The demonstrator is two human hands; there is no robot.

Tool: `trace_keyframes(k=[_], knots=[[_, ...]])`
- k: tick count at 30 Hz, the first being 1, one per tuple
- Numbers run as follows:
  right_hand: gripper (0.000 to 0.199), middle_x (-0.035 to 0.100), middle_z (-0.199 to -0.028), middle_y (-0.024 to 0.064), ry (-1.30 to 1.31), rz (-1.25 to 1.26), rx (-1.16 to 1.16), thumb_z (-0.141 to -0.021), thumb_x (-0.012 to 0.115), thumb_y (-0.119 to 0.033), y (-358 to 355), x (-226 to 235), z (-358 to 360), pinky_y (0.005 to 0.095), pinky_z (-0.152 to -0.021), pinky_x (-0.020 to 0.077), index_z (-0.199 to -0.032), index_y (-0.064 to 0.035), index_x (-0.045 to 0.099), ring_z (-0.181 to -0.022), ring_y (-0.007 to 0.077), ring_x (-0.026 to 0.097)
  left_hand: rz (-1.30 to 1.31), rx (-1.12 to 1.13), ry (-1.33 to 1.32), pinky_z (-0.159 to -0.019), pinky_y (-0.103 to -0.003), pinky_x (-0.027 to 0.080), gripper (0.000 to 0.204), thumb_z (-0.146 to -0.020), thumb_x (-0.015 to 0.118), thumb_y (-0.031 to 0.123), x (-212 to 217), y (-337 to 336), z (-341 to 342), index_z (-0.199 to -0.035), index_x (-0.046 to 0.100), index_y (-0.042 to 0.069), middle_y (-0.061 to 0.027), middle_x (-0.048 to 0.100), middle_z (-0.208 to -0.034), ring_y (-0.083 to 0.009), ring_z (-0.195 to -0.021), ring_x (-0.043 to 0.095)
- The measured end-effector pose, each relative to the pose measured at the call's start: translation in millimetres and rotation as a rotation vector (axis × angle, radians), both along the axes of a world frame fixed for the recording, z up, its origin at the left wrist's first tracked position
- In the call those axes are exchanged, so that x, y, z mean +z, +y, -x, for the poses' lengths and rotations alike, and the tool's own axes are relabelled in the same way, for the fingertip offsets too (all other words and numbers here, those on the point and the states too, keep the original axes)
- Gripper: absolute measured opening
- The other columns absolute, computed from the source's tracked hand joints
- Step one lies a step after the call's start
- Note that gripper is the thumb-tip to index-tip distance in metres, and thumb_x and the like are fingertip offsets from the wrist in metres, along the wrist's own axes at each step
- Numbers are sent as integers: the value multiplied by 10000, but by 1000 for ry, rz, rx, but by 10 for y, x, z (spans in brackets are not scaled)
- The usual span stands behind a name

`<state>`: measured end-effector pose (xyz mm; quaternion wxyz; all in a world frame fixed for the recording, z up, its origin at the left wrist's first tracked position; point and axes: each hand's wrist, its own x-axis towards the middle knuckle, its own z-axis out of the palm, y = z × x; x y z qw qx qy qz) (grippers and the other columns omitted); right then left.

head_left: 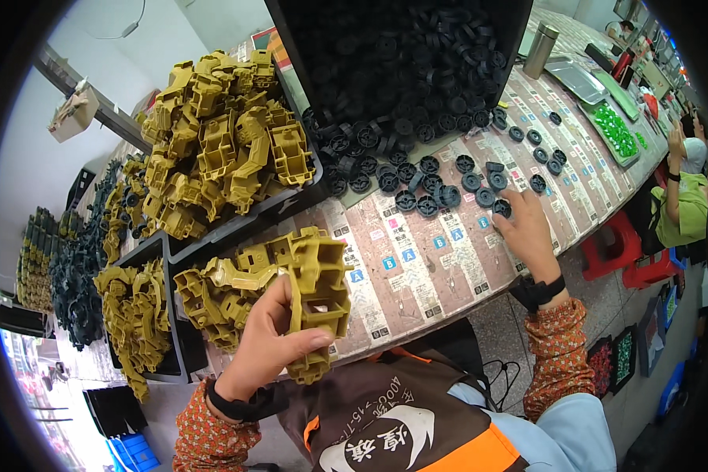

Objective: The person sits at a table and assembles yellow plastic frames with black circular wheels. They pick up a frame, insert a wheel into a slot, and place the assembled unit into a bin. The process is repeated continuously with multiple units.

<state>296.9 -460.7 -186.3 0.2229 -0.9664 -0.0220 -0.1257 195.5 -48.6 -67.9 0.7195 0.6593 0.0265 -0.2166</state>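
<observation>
My left hand (267,346) grips a mustard-yellow plastic toy vehicle body (321,295), thumb across its side, above the table's near edge. To the right, the thumb and fingers of my right hand (529,234) are closed around a small black plastic wheel (502,208) on the tabletop. Loose black wheels (429,183) lie scattered left of that hand and beyond it. They spill from a large tilted black bin (322,67) at the back, which is full of the same wheels.
Yellow bodies (212,149) are heaped in a black crate (248,223), with more in trays at the left. A steel flask (540,49) and a tray of green parts (613,132) stand at the far right. Red stools (612,245) and a person in green (682,206) are beyond the table edge.
</observation>
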Motion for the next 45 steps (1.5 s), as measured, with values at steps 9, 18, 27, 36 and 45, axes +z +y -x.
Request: trace_keyframes(k=[9, 18, 27, 36, 45], knots=[[434, 508, -1050, 195, -41, -193, 73, -799, 766, -40, 148, -109, 129, 463, -897, 459, -1131, -8, 488, -1012, 411, 550, 632, 35, 204, -1044, -575, 516, 997, -923, 478, 797, -461, 13, 336, -1626, 242, 130, -117, 569, -1292, -251, -1208, 589], [293, 506, -1108, 215, -55, 43, 307, -863, 687, -27, 469, 12, 638, 492, -885, 432, -1073, -1, 485, -1002, 412, 511, 636, 182, 192, -1078, -509, 500, 640, -978, 696, 334, -606, -258, 426, -1485, 413, 63, -172, 544, -1427, -308, -1302, 576], [455, 562, -1160, 156, 141, -264, 281, -895, 622, 18, 591, 177, 704, 391, -898, 496, -1342, -7, 541, -1031, 311, 580, 361, 167, 116, -974, -446, 559, 850, -965, 740, 317, -936, -252, 592, -1591, 180, 184, -86, 552, -1263, -258, -1121, 636], [489, 562, -1194, 36, 591, -1251, 616, -990, 561, 16, 1517, 373, 1115, 261, -916, 528, -1472, -30, 489, -1053, 93, 581, 204, 175, 134, -1001, -361, 535, 810, -926, 802, 160, -734, -497, 576, -1488, 219, 122, -95, 525, -1331, -176, -1189, 587], [486, 585, -1197, 59, 587, -1325, 524, -1005, 562, 33, 1630, 244, 1223, 249, -867, 552, -1483, -26, 499, -1050, 88, 606, -19, 178, -70, -978, -346, 544, 813, -924, 806, 142, -828, -587, 662, -1448, 187, 85, -120, 576, -1280, -181, -1160, 618]])
